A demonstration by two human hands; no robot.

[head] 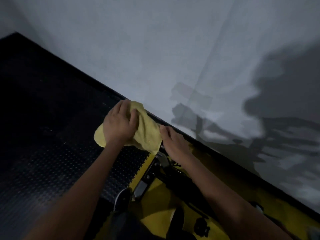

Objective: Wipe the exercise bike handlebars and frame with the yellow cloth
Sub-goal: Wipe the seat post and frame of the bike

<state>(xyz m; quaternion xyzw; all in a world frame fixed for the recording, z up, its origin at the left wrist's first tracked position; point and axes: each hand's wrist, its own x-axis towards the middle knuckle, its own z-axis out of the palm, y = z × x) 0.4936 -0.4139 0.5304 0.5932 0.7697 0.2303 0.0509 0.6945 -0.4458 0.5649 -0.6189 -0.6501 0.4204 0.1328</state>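
Note:
The yellow cloth (147,132) is bunched at the centre of the head view, draped over the top of the exercise bike. My left hand (119,123) presses down on its left part, fingers curled into the fabric. My right hand (173,142) grips the cloth's right end from the side. The handlebars are hidden under the cloth and hands. Below the hands, parts of the bike frame (150,172) show as dark metal with bolts and a silver bracket, dimly lit.
A pale wall (190,49) rises close ahead, with the bike's shadow cast on it. Black studded floor mats (52,153) lie on the left, yellow mats (155,205) below the bike. A dark shoe (122,198) stands by the frame.

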